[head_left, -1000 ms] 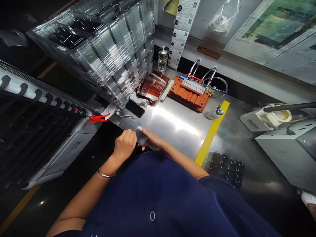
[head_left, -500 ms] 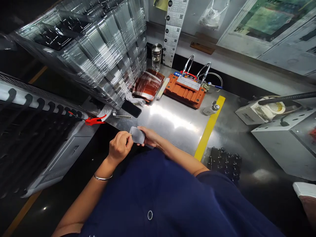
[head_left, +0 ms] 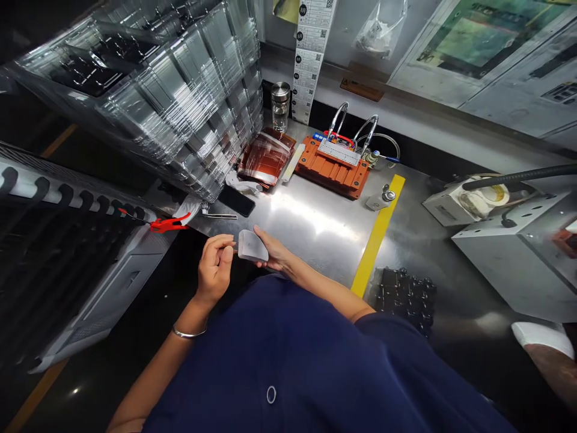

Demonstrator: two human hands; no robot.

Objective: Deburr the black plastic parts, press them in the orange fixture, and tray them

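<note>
A light grey, flat piece with rounded corners and a thick edge [head_left: 253, 246] is tilted up over the front edge of the metal bench. My right hand [head_left: 276, 252] grips it along its right side, thumb on top and fingers underneath. Just left of the piece is my left hand [head_left: 215, 267], its thumb raised and fingers loosely bent and apart, with nothing visible in it. Whether a fingertip touches the piece's left edge I cannot tell. Beyond the hands lie a black phone [head_left: 237, 201] and a slim metal tool [head_left: 220, 216].
Tall stacks of clear plastic trays [head_left: 180, 102] rise at the left, near a red air gun [head_left: 169, 223]. An orange fixture [head_left: 332, 171], film-wrapped brown sheets [head_left: 265, 157], a glass bottle [head_left: 280, 108] and a small dispenser bottle [head_left: 381, 198] stand behind. Yellow tape [head_left: 378, 234] crosses the bench [head_left: 311, 240].
My left hand has let go of the grey piece's edge and moved slightly left, its fingers opening. The piece has turned in my right hand so its thick lower edge shows.
</note>
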